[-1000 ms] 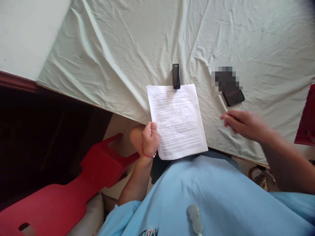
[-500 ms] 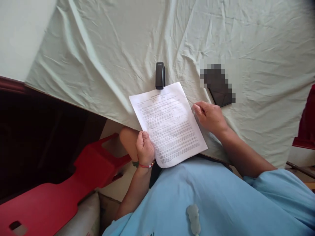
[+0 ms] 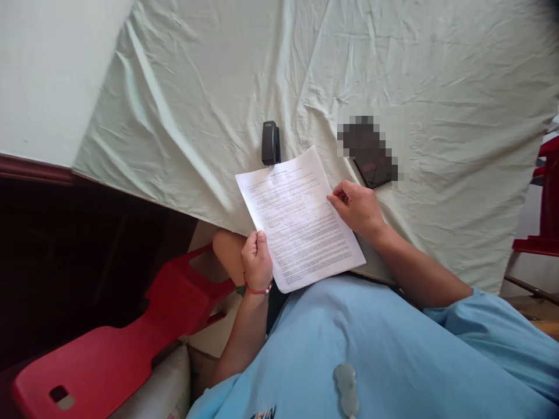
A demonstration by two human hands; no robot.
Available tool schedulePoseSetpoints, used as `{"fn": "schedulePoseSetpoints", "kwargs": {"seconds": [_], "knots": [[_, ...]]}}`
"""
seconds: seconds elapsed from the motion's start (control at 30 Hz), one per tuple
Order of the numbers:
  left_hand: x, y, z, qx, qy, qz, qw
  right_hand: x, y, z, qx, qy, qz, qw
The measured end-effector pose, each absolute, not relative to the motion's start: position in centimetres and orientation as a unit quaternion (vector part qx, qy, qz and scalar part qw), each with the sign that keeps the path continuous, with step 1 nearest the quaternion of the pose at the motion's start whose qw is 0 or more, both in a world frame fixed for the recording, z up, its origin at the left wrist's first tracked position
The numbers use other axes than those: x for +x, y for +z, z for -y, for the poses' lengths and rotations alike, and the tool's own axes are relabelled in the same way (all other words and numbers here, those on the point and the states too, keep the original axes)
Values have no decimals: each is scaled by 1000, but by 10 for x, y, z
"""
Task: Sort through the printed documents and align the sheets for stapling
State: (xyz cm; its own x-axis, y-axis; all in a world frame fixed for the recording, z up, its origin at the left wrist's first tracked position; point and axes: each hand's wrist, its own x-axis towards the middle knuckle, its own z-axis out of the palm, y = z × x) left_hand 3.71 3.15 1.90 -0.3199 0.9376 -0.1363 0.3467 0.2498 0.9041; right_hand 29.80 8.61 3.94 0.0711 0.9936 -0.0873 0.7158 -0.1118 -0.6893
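A small stack of printed paper (image 3: 301, 227) lies tilted at the near table edge, its lower part over my lap. My left hand (image 3: 257, 259) is closed on its left edge, thumb on top and the other fingers underneath. At the right edge, my right hand (image 3: 358, 210) has its fingers curled, with thumb and forefinger pinched at the paper's margin. Just beyond the top edge stands a black stapler (image 3: 271, 142), close to the paper. A dark phone-like slab (image 3: 378, 171), partly pixelated, rests past my right hand.
A wrinkled pale green cloth (image 3: 209, 99) covers the table. Below left is a red plastic chair (image 3: 96, 361), with a pale sack (image 3: 166, 387) beside it. Another red chair (image 3: 548, 203) shows at the far right. A white wall (image 3: 52, 75) stands at upper left.
My right hand has moved left, from beside the paper to its right edge. My left hand keeps its grip. The view has shifted slightly.
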Motion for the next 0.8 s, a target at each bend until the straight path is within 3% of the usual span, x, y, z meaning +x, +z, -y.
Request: {"fn": "schedulePoseSetpoints", "kwargs": {"seconds": [0.1, 0.4, 0.67, 0.8], "knots": [[36, 23, -31, 499, 374, -708, 333, 300, 39, -87, -696, 279, 613, 247], [24, 28, -34, 521, 306, -682, 412, 308, 44, -86, -708, 229, 637, 201], [34, 38, -48, 564, 284, -662, 404, 310, 65, -79, -725, 146, 644, 194], [38, 39, -49, 547, 273, -654, 446, 313, 73, -72, -688, 144, 663, 258]]}}
